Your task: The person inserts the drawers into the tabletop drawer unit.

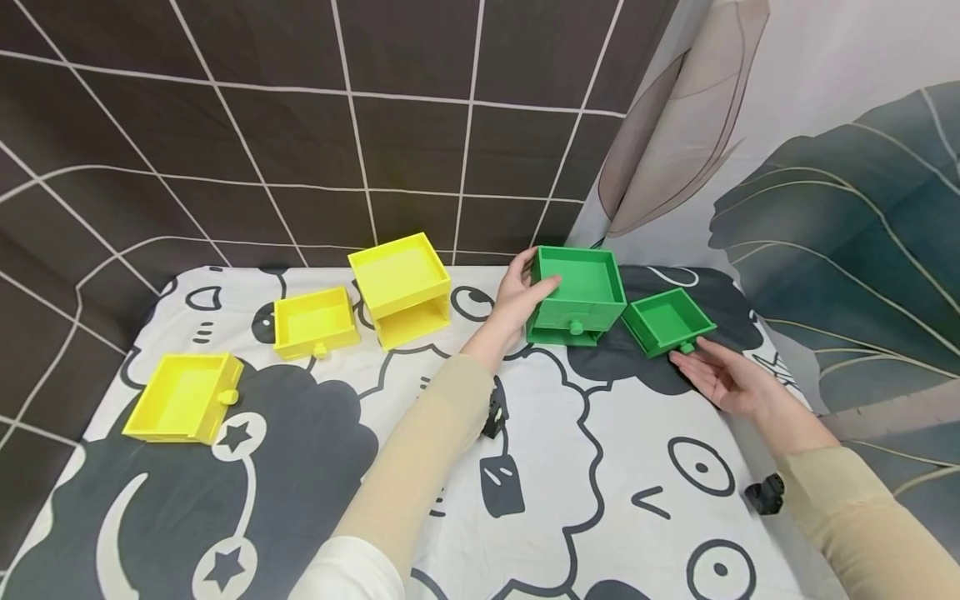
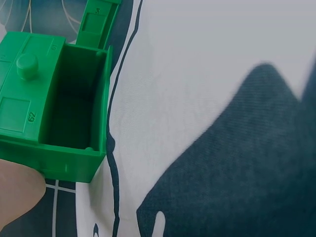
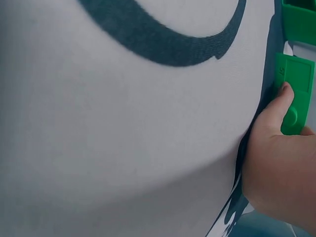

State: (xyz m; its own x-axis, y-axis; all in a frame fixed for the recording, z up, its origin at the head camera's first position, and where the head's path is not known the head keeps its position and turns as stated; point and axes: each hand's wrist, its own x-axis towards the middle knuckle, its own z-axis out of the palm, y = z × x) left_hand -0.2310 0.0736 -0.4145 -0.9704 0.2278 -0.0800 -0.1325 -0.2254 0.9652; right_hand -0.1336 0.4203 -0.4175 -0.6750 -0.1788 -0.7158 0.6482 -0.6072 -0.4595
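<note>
Dark grid-lined cloth [image 1: 285, 133] behind, leaf-patterned curtain [image 1: 847, 208] to the right; you work on a cartoon-printed cloth [image 1: 551, 458], white with dark grey.

Green cabinet [image 1: 581, 279] near the back edge, right of centre, upright. Upper front closed, its round knob [image 1: 576, 327] facing you; lower compartment stands open, its inside seen in the left wrist view. Your left hand [image 1: 517, 302] grasps the cabinet from the left, thumb over the top rim.

Green drawer [image 1: 670, 321] just beside it, on the right, open side up; whether the two touch, cannot tell. Your right hand [image 1: 731, 383] pinches the drawer at its knobbed front. Thumb lies against the front, next to the knob, in the right wrist view.

Further out, left of your left hand: yellow cabinet [image 1: 400, 279], upright and set at an angle, open compartment below. Just beside it, a yellow drawer [image 1: 315, 321], knob towards you. A second yellow drawer [image 1: 180, 396] lies farther left and nearer you, knob pointing right.

Beige sleeves [image 1: 408, 446] on both your arms.
</note>
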